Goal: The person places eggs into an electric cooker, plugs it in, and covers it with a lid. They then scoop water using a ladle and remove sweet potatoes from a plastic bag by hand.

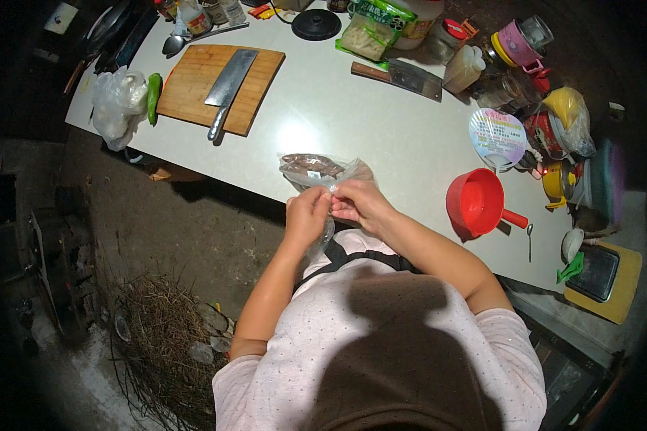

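Note:
A clear plastic bag with dark brown contents and a small white label lies at the table's near edge. Both hands pinch its gathered neck. My left hand is closed on the plastic from the left side. My right hand grips it from the right, fingers bent, close beside the left. Some loose plastic hangs below my hands. The fingertips partly cover the bag's neck, so whether it is knotted cannot be made out.
On the white table are a cutting board with a cleaver, a green pepper, another cleaver, a red ladle and a round fan. Jars crowd the back right. Dry twigs lie on the floor.

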The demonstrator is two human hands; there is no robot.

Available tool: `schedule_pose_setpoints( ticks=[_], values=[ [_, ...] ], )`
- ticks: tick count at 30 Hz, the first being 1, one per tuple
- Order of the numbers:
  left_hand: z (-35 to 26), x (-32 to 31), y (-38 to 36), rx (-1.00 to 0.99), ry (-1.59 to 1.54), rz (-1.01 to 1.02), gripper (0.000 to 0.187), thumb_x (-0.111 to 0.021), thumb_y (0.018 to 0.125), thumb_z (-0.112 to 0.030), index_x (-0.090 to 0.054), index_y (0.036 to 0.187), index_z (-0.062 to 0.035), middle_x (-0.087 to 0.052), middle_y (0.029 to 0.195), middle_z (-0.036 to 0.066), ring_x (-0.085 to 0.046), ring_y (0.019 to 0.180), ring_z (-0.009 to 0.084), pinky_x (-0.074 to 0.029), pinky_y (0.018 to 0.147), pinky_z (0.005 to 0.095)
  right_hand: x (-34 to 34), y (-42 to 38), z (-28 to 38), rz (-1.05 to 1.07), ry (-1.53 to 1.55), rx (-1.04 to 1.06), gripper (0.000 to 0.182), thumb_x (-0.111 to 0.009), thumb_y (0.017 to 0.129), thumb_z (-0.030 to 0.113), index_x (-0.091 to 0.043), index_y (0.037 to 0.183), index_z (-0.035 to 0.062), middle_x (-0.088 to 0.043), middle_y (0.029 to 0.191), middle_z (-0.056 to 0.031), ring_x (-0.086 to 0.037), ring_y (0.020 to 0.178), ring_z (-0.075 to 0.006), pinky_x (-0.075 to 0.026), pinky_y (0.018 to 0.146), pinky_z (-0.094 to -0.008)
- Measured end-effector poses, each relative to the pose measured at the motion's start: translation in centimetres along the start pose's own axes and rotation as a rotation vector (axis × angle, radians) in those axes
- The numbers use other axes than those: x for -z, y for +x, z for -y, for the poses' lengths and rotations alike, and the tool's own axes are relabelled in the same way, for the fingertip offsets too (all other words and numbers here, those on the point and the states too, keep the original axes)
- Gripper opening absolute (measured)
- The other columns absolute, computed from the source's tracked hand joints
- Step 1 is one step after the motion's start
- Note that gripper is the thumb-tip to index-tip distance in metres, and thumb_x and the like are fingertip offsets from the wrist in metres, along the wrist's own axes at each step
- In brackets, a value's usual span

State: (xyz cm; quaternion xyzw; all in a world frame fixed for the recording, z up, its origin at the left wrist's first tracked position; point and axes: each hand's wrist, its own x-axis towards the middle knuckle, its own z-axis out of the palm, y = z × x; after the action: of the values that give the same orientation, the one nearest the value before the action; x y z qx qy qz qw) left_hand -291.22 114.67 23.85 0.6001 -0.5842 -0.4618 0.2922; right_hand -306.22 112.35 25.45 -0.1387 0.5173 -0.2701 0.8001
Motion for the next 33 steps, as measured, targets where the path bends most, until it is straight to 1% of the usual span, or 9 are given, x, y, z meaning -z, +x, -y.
schedule_pose_setpoints(
  ticks=[1, 3, 12, 19, 23, 25, 28, 30, 33],
  values=[
    [0.5, -0.2, 0.1, 0.000, 0.000, 0.000, 0.015, -0.051, 0.083, -0.016, -0.060, 0.081, -0.0041, -0.061, 0.073, 0.011, -0.059, 0.067, 0.0214, -0.042, 0.062, 0.0327, 0.2, 0.0, -0.1, 0.022, 0.007, 0.016, 0.005, -0.055, 0.081, 0.011, -0.053, 0.082, 0.0061, -0.055, 0.071, -0.0012, -0.054, 0.062, -0.0078, -0.052, 0.062, -0.0241],
    [0.9, -0.4, 0.2, 0.049, -0.212, 0.015, 0.014, -0.051, 0.085, -0.013, -0.058, 0.084, -0.0005, -0.055, 0.069, 0.001, -0.048, 0.066, 0.0068, -0.040, 0.060, 0.0207, 0.5, 0.2, -0.3, 0.043, 0.014, 0.032, 0.006, -0.055, 0.082, 0.011, -0.053, 0.083, 0.0060, -0.055, 0.072, -0.0013, -0.054, 0.063, -0.0080, -0.051, 0.064, -0.0245],
    [0.8, -0.7, 0.2, 0.179, -0.588, 0.081, 0.015, -0.051, 0.087, -0.013, -0.058, 0.081, -0.0009, -0.054, 0.068, 0.000, -0.047, 0.063, 0.0068, -0.038, 0.059, 0.0204, 1.1, 0.0, -1.1, 0.070, 0.064, 0.110, 0.008, -0.056, 0.083, 0.011, -0.053, 0.088, 0.0046, -0.055, 0.079, -0.0018, -0.054, 0.067, -0.0084, -0.051, 0.066, -0.0246],
    [0.3, -0.4, 0.1, 0.200, -0.614, 0.104, 0.016, -0.050, 0.088, -0.016, -0.057, 0.081, -0.0020, -0.053, 0.068, 0.000, -0.047, 0.064, 0.0070, -0.037, 0.059, 0.0204, 1.4, 0.1, -1.4, 0.129, 0.122, 0.100, 0.012, -0.055, 0.086, 0.018, -0.053, 0.087, 0.0065, -0.053, 0.076, -0.0002, -0.052, 0.066, -0.0079, -0.050, 0.065, -0.0248],
    [0.3, 0.2, 0.0, 0.231, -0.520, 0.147, 0.021, -0.050, 0.088, -0.021, -0.057, 0.082, -0.0020, -0.055, 0.070, 0.000, -0.048, 0.066, 0.0071, -0.038, 0.060, 0.0209, 1.0, -0.2, -0.9, 0.061, 0.203, -0.060, 0.018, -0.055, 0.087, 0.026, -0.052, 0.082, 0.0086, -0.049, 0.071, 0.0014, -0.050, 0.062, -0.0074, -0.049, 0.064, -0.0258],
    [0.6, 0.4, -0.2, 0.213, -0.492, 0.167, 0.023, -0.050, 0.088, -0.023, -0.057, 0.083, -0.0016, -0.055, 0.070, 0.000, -0.048, 0.066, 0.0070, -0.039, 0.060, 0.0214, 0.9, -0.1, -1.4, 0.074, 0.174, -0.026, 0.016, -0.054, 0.087, 0.023, -0.053, 0.082, 0.0083, -0.051, 0.070, 0.0007, -0.052, 0.061, -0.0080, -0.050, 0.063, -0.0257],
    [1.3, 0.6, 0.0, 0.134, -0.267, 0.128, 0.025, -0.049, 0.088, -0.023, -0.057, 0.086, 0.0006, -0.058, 0.071, 0.007, -0.053, 0.067, 0.0140, -0.042, 0.060, 0.0262, 0.8, 0.2, -1.7, 0.069, 0.127, 0.003, 0.012, -0.055, 0.086, 0.019, -0.054, 0.082, 0.0079, -0.053, 0.069, 0.0003, -0.053, 0.059, -0.0083, -0.050, 0.061, -0.0257],
    [1.2, 0.9, 0.0, -0.015, 0.053, 0.040, 0.022, -0.051, 0.086, -0.020, -0.056, 0.089, 0.0011, -0.059, 0.076, 0.015, -0.057, 0.069, 0.0266, -0.044, 0.062, 0.0341, 0.7, 0.4, -1.8, 0.055, 0.116, 0.000, 0.011, -0.055, 0.086, 0.018, -0.054, 0.082, 0.0077, -0.053, 0.069, 0.0005, -0.052, 0.059, -0.0080, -0.051, 0.061, -0.0258],
    [-0.3, 0.6, -0.5, -0.113, 0.259, -0.132, 0.017, -0.056, 0.084, -0.016, -0.055, 0.087, 0.0009, -0.057, 0.077, 0.013, -0.058, 0.068, 0.0241, -0.046, 0.061, 0.0320, 0.8, 0.6, -2.0, 0.073, 0.098, 0.024, 0.009, -0.057, 0.084, 0.016, -0.056, 0.083, 0.0071, -0.050, 0.070, 0.0020, -0.049, 0.059, -0.0063, -0.050, 0.063, -0.0259]
  ],
)
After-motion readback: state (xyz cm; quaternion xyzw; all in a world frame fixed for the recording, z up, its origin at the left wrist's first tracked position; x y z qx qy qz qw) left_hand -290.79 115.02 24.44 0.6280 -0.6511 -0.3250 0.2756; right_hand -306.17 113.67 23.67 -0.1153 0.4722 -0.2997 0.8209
